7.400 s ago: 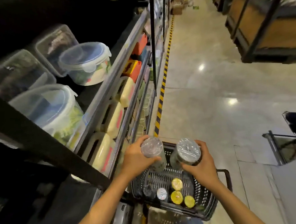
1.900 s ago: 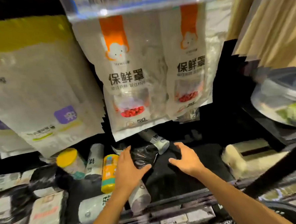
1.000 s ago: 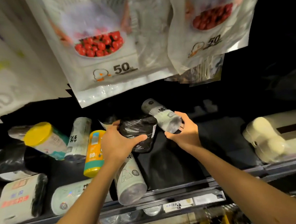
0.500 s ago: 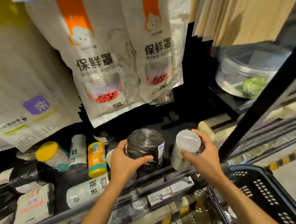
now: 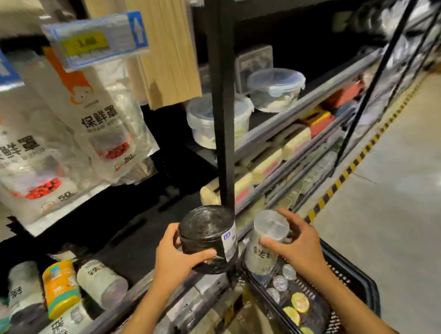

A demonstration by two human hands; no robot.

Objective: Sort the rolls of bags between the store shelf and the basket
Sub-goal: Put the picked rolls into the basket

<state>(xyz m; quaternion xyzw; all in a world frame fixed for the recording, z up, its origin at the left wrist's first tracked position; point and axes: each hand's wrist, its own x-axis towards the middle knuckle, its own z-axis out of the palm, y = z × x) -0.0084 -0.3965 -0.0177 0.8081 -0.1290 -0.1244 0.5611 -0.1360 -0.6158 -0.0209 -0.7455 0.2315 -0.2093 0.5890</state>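
Black roll (image 5: 205,235) and clear roll (image 5: 261,257) left shelf (image 5: 131,246), nearing basket (image 5: 360,279).

Left hand (image 5: 178,257) is carrying the black roll (image 5: 205,235) off the shelf (image 5: 131,239) out past its front rail, right hand (image 5: 296,244) is bringing the clear roll (image 5: 267,231) over the basket (image 5: 355,274); both rolls now standing upright, lying flat a second ago

Dim, warm store light. The back of the store shelf (image 5: 131,239) sinks into near-black shadow, while the glossy floor (image 5: 399,233) carries one white glare spot near its right edge. The hanging packets (image 5: 40,157) at the left are smeared and jagged-edged. Straight lines lean toward the right edge. The black roll (image 5: 205,227), faintly sheened, and the pale roll (image 5: 267,231) are sharpest.
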